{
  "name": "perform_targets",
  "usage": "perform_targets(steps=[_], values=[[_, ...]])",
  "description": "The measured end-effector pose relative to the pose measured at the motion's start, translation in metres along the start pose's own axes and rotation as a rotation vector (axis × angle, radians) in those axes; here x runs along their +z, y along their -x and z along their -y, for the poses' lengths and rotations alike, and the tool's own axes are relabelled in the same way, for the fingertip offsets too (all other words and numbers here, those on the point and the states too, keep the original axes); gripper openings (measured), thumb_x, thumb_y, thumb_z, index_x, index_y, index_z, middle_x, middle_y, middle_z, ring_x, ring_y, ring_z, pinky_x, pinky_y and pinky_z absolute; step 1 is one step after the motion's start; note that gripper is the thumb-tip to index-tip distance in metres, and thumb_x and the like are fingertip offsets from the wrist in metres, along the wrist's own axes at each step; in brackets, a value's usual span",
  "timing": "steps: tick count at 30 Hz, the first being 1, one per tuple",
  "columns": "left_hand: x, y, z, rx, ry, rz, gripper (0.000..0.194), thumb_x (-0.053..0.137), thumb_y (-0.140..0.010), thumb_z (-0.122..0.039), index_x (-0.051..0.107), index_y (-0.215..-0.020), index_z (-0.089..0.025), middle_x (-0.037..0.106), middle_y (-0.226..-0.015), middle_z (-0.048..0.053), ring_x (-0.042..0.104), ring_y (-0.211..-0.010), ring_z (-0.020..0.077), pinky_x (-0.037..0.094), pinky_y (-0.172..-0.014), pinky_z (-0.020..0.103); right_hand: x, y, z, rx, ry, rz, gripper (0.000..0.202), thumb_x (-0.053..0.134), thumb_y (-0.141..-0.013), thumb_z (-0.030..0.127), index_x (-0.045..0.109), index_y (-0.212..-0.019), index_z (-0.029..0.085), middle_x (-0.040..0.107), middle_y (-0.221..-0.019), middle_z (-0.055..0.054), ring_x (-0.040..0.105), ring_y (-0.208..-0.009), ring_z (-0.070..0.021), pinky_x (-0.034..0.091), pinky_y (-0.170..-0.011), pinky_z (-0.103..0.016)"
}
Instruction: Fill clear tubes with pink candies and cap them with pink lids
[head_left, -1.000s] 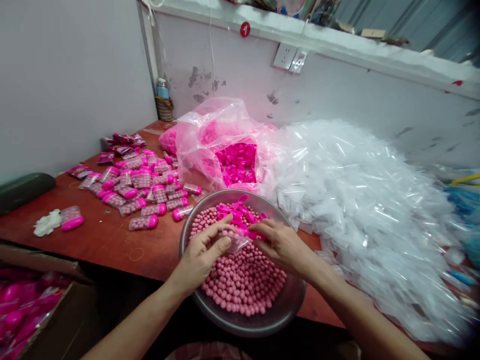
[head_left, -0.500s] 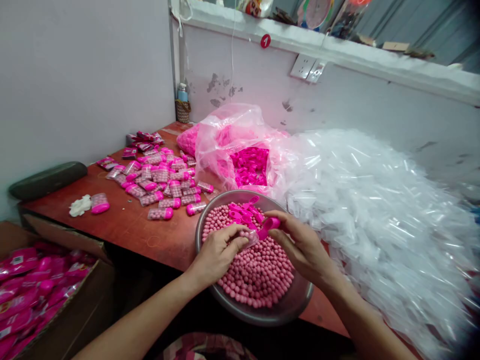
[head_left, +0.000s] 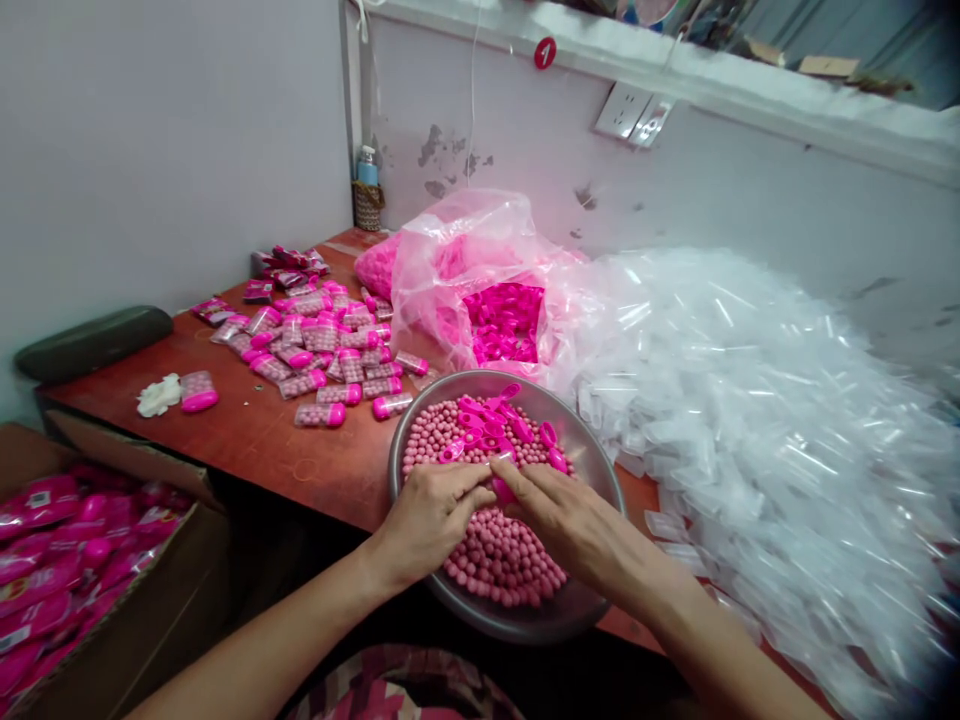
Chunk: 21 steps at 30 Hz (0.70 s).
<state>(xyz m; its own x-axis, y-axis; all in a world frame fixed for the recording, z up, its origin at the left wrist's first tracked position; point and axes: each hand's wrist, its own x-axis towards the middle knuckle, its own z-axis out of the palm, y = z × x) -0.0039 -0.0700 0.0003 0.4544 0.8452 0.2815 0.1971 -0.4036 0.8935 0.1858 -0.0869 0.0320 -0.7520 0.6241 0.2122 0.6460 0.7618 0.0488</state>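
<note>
Resting over a round grey metal bowl (head_left: 600, 470) heaped with small pink candy balls (head_left: 495, 560), the left hand (head_left: 429, 520) and right hand (head_left: 566, 520) meet fingertip to fingertip, pinched together on a bright pink plastic cap (head_left: 501, 490) above the balls; whether a tube lies under the fingers cannot be told. Loose pink caps (head_left: 487, 425) lie at the bowl's far side. Behind stand an open clear bag of pink caps (head_left: 502, 325), a heap of clear plastic sleeves (head_left: 750, 400) to the right, and filled pink-capped tubes (head_left: 322, 350) on the red-brown table (head_left: 247, 440) to the left.
</note>
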Motion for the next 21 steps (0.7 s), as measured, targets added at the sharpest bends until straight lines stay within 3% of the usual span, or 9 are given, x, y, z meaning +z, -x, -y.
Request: perform_targets(steps=[3, 5, 7, 10, 13, 16, 18, 21], values=[[0.001, 0.000, 0.000, -0.012, -0.032, -0.003, 0.019, 0.047, -0.085, -0.016, 0.065, -0.080, -0.016, 0.065, -0.072, 0.003, 0.058, -0.069, 0.0145, 0.042, -0.068, 0.024, 0.003, -0.004, 0.001, -0.008, 0.030, 0.007, 0.053, 0.031, -0.083, 0.000, 0.029, -0.136, 0.008, 0.061, -0.091, -0.015, 0.058, -0.076, -0.0225, 0.052, -0.068, -0.039], [0.000, -0.001, 0.000, -0.048, -0.003, -0.042, 0.020, 0.048, -0.084, -0.018, 0.067, -0.081, -0.016, 0.065, -0.071, 0.003, 0.058, -0.068, 0.0150, 0.043, -0.068, 0.024, 0.004, -0.009, -0.002, 0.032, -0.067, -0.027, 0.051, 0.031, -0.085, 0.004, 0.034, -0.135, 0.013, 0.062, -0.093, -0.014, 0.059, -0.080, -0.0231, 0.051, -0.072, -0.039], [-0.001, -0.005, 0.000, -0.104, 0.133, -0.092, 0.019, 0.049, -0.083, -0.020, 0.068, -0.085, -0.016, 0.066, -0.075, 0.003, 0.059, -0.071, 0.0160, 0.045, -0.070, 0.025, 0.003, -0.011, -0.005, 0.162, -0.299, -0.100, 0.044, 0.038, -0.089, 0.014, 0.039, -0.133, 0.018, 0.062, -0.102, -0.013, 0.060, -0.087, -0.0222, 0.050, -0.077, -0.038], [-0.004, -0.012, 0.002, -0.196, 0.461, -0.148, 0.024, 0.052, -0.083, -0.025, 0.066, -0.098, -0.015, 0.068, -0.088, 0.005, 0.061, -0.081, 0.0185, 0.048, -0.071, 0.026, 0.002, -0.006, -0.007, 0.456, -0.843, -0.205, 0.045, 0.052, -0.086, 0.029, 0.042, -0.130, 0.025, 0.061, -0.109, -0.010, 0.061, -0.091, -0.0201, 0.049, -0.080, -0.035], [-0.005, -0.016, 0.005, -0.213, 0.589, -0.152, 0.026, 0.055, -0.081, -0.025, 0.066, -0.102, -0.013, 0.068, -0.092, 0.006, 0.061, -0.086, 0.0191, 0.048, -0.076, 0.027, 0.004, 0.004, -0.006, 0.634, -1.362, -0.294, 0.037, 0.057, -0.083, 0.035, 0.050, -0.118, 0.025, 0.066, -0.092, -0.005, 0.063, -0.079, -0.0172, 0.050, -0.075, -0.032], [-0.005, -0.014, 0.004, -0.164, 0.487, -0.090, 0.024, 0.055, -0.082, -0.023, 0.068, -0.100, -0.015, 0.069, -0.088, 0.005, 0.061, -0.086, 0.0188, 0.046, -0.079, 0.028, 0.008, 0.007, -0.008, 0.712, -1.577, -0.399, 0.028, 0.063, -0.078, 0.038, 0.059, -0.100, 0.022, 0.065, -0.074, -0.002, 0.061, -0.066, -0.0141, 0.049, -0.068, -0.028], [-0.004, -0.011, 0.002, -0.120, 0.393, -0.062, 0.023, 0.055, -0.082, -0.023, 0.069, -0.099, -0.017, 0.069, -0.088, 0.005, 0.061, -0.086, 0.0189, 0.046, -0.081, 0.028, 0.010, 0.003, -0.009, 0.739, -1.639, -0.372, 0.028, 0.068, -0.073, 0.038, 0.061, -0.093, 0.020, 0.064, -0.075, -0.002, 0.059, -0.067, -0.0135, 0.048, -0.068, -0.028], [-0.003, -0.007, -0.002, -0.031, 0.283, -0.071, 0.021, 0.057, -0.081, -0.021, 0.070, -0.098, -0.019, 0.068, -0.097, 0.006, 0.059, -0.094, 0.0193, 0.043, -0.089, 0.030, 0.009, -0.007, -0.008, 0.746, -1.802, -0.191, 0.033, 0.070, -0.070, 0.039, 0.063, -0.095, 0.018, 0.065, -0.093, -0.006, 0.061, -0.081, -0.0167, 0.048, -0.077, -0.032]])
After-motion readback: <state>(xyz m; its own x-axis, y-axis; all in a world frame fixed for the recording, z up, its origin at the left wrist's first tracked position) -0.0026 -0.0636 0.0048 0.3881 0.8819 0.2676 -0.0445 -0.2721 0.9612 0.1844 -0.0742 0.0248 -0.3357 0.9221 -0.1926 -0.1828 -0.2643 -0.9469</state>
